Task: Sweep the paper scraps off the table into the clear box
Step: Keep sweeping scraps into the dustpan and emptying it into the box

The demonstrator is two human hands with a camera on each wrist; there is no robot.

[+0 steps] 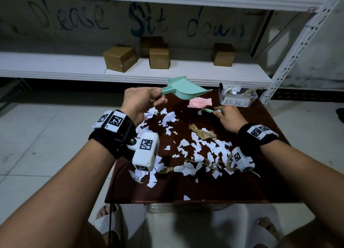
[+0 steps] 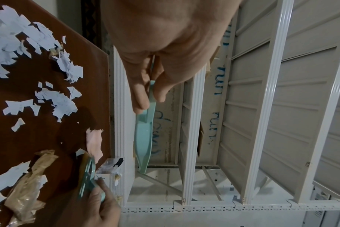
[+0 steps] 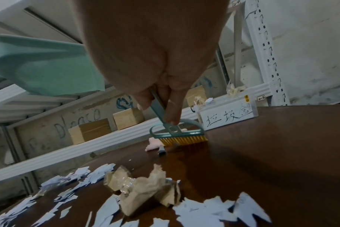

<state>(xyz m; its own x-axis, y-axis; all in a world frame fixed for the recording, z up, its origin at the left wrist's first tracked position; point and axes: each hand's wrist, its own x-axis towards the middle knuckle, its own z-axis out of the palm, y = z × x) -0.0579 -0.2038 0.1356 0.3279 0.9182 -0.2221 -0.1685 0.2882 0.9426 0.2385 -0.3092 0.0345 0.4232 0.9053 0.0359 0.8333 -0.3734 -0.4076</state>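
Several white paper scraps (image 1: 202, 150) and crumpled brown bits (image 1: 202, 133) lie scattered on the dark brown table (image 1: 242, 184). My left hand (image 1: 141, 100) grips the handle of a mint green dustpan (image 1: 186, 88), held in the air above the table's far edge. My right hand (image 1: 226, 118) holds a small green brush (image 3: 177, 133) with yellow bristles touching the table beside a pink scrap (image 1: 200, 102). The clear box (image 1: 237, 97), labelled in black writing, stands at the far right corner with scraps inside.
White metal shelving (image 1: 130, 69) runs behind the table and carries several cardboard boxes (image 1: 120, 57). A perforated shelf post (image 1: 290, 57) rises at the right. Tiled floor (image 1: 46, 136) lies to the left; feet in slippers (image 1: 106, 219) show below the near edge.
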